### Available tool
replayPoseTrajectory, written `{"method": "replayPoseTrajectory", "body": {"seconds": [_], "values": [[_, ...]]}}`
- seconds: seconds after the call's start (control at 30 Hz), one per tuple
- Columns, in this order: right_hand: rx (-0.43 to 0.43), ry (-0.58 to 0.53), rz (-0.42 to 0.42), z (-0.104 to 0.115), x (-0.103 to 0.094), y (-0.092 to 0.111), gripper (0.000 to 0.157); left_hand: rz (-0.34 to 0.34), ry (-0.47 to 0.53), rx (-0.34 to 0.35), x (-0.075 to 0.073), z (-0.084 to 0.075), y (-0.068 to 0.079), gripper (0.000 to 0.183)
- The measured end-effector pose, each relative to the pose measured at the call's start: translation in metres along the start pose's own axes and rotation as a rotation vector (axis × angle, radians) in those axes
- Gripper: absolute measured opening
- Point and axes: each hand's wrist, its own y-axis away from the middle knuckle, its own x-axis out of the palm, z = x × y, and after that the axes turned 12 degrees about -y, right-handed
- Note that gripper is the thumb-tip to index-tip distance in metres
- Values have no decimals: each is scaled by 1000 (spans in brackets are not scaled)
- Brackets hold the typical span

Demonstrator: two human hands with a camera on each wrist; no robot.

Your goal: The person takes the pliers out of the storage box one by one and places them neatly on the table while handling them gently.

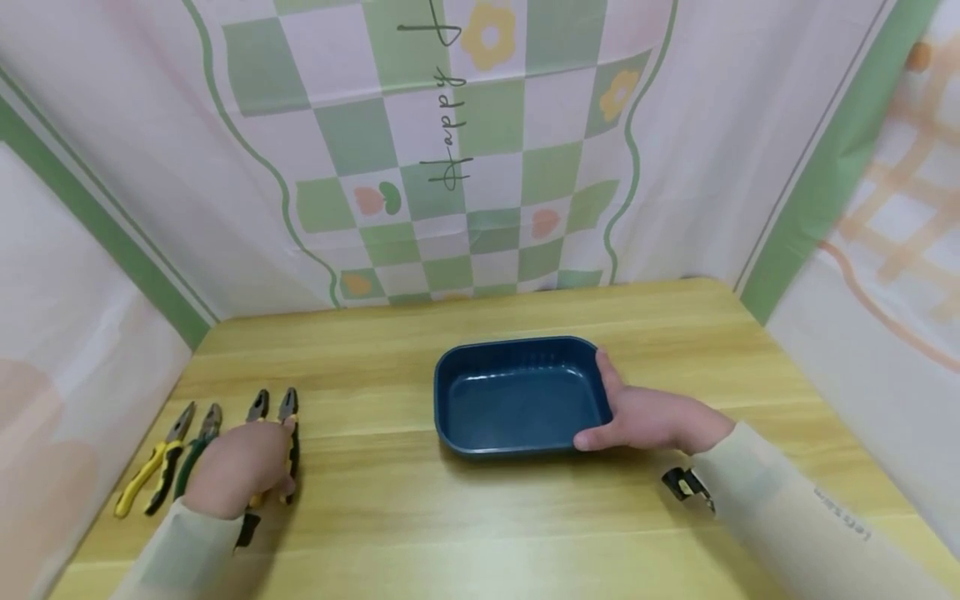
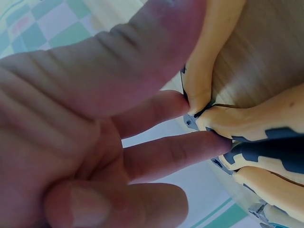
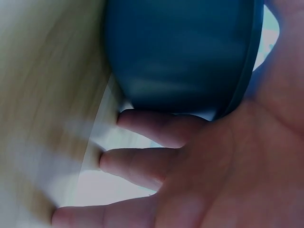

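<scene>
A dark blue rectangular tray [image 1: 517, 417] sits on the table. My right hand [image 1: 637, 417] holds its right end, thumb on the near rim and index finger by the far corner; in the right wrist view the other fingers [image 3: 133, 164] spread straight below its wall. My left hand [image 1: 243, 467] is over the two rightmost pliers. The thumb [image 2: 142, 42] lies beside the handle of the rightmost pliers [image 2: 204, 61], and two extended fingertips touch near the pivots. Green-handled pliers [image 1: 202, 437] stand partly under this hand, with yellow-and-black long-nose pliers [image 1: 161, 462] at the far left.
The wooden table [image 1: 480, 533] meets a hanging curtain [image 1: 480, 167] with a green check print at the back, and more curtain at both sides. A small black strap end [image 1: 682, 483] hangs below the right wrist.
</scene>
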Motion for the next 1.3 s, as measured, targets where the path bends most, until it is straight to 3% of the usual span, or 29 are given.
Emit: {"method": "replayPoseTrajectory", "body": {"seconds": [0.4, 0.77, 0.93, 1.3], "values": [[63, -9, -1, 10, 24, 9, 140, -4, 36, -28, -1, -2, 2, 80], [72, -15, 1, 16, 37, 16, 141, -17, 57, -26, -2, -3, 2, 57], [62, -6, -7, 17, 40, 18, 141, -13, 44, -25, -3, -3, 2, 74], [13, 21, -39, 18, 50, 23, 142, 18, 33, 8, -1, 0, 0, 89]]}}
